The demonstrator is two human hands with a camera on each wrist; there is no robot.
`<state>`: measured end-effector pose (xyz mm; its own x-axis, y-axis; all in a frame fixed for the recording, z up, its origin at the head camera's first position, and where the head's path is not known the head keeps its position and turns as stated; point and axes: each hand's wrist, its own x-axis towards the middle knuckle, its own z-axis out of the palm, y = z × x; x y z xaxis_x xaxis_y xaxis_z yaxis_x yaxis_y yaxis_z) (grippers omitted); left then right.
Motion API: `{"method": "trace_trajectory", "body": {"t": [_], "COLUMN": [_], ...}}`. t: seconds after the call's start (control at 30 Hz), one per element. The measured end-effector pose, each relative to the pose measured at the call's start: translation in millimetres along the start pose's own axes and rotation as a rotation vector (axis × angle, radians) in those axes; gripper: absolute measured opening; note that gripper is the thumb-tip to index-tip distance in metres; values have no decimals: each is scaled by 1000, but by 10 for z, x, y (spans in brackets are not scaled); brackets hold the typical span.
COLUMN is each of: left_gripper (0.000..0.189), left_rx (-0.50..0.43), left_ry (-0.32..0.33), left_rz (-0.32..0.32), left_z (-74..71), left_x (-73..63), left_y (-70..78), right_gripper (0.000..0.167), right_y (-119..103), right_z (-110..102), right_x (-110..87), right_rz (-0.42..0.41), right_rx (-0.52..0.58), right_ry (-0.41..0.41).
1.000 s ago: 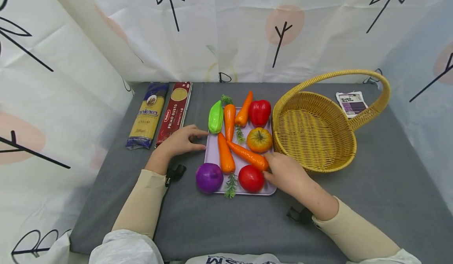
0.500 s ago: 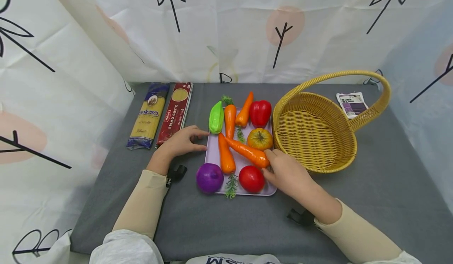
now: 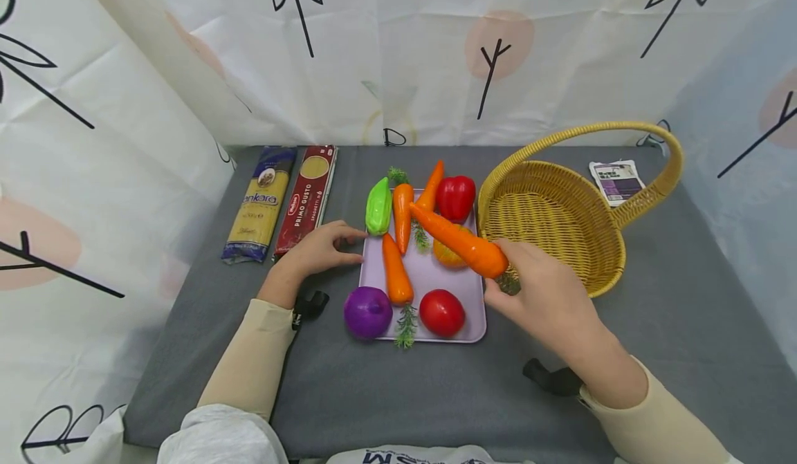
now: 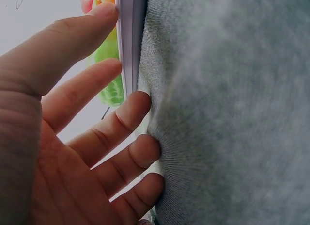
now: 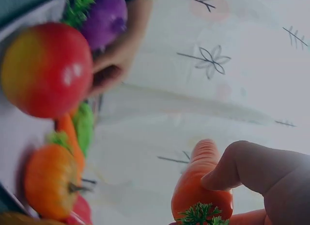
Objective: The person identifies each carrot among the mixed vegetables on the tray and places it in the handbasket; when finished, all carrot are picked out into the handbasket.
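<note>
While right hand point(image 3: 551, 301) holds carrot point(image 3: 461, 241), left hand point(image 3: 317, 246) at tray point(image 3: 373, 267) edge.

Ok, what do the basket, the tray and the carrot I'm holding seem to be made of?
The basket looks woven, wicker or plastic, slightly glossy: its strands show. The tray is probably smooth plastic, with a thin rim. The carrot seems artificial, perhaps glossy plastic or foam, with bright highlights.

Right of centre, the right hand point(image 3: 544, 298) grips a carrot point(image 3: 461, 240), its narrow end pointing up and left over a lilac tray point(image 3: 431, 275) mid-frame. The left hand point(image 3: 319, 249) is at the tray's left edge. A yellow wicker basket point(image 3: 542, 218) stands at right; a red pack point(image 3: 308, 198) lies left of centre.
</note>
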<state>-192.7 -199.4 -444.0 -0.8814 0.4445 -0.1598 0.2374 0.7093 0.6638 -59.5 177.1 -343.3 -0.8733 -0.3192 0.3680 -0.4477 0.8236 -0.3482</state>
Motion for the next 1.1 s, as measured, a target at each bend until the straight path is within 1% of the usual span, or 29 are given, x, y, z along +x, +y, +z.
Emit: {"method": "trace_trajectory", "body": {"t": [0.2,0.37,0.57,0.67,0.8,0.93,1.1], "left_gripper": [51,51,51,51,52,52,51], "left_rx": [29,36,41,35,30,25,27], "left_ry": [4,9,9,9,4,0,-1], "left_rz": [8,4,-3,-3,1,2,-11], "left_z": [-1,-1,4,2,1,4,4], "left_x": [14,27,31,21,17,20,23], "left_y": [-16,-27,-26,-19,-9,-9,-22], "right_gripper": [47,47,50,47,47,51,55], "right_y": [42,139,241,293,365,427,517], "right_z": [-226,-392,-587,-683,-809,-919,-1017], "right_x": [-15,-36,-82,-111,-147,-176,-197], "right_rz": [32,41,102,156,278,412,532], "right_rx": [-22,-46,-84,-102,-131,-154,-171], "right_ry": [80,155,182,180,159,98,-1]}}
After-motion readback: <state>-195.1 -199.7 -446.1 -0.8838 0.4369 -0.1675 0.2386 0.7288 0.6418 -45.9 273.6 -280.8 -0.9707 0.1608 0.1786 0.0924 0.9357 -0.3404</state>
